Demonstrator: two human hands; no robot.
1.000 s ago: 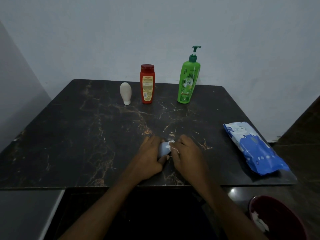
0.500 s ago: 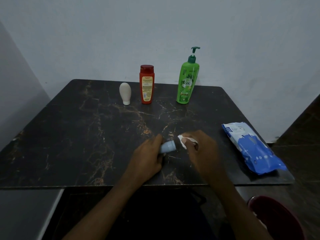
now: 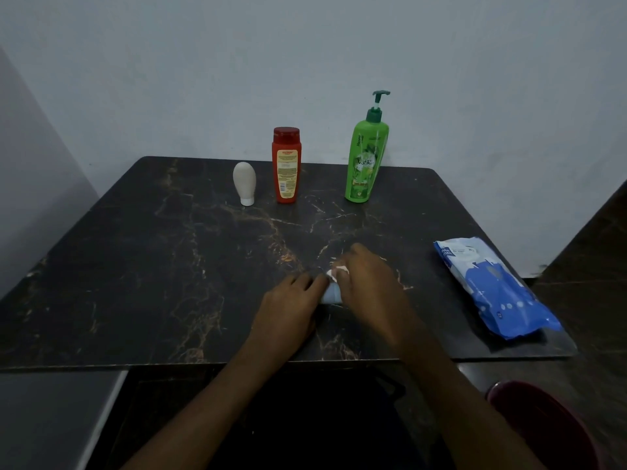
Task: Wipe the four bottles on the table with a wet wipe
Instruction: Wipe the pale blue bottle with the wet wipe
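My left hand [image 3: 289, 310] grips a small pale blue bottle [image 3: 330, 295] near the front middle of the dark marble table [image 3: 135, 266]. My right hand [image 3: 369, 286] holds a crumpled white wet wipe [image 3: 336, 272] against the bottle's far end, covering most of it. At the back of the table stand a small white bottle on its cap [image 3: 244, 183], a red bottle [image 3: 286, 164] and a tall green pump bottle [image 3: 366, 154].
A blue and white pack of wet wipes [image 3: 492, 286] lies at the table's right edge. A dark red bin [image 3: 549, 425] sits on the floor at the lower right. A pale wall runs behind the table.
My right hand with the wipe pulled away to the right of the blue bottle, then came back over it. My left hand kept hold of the bottle.
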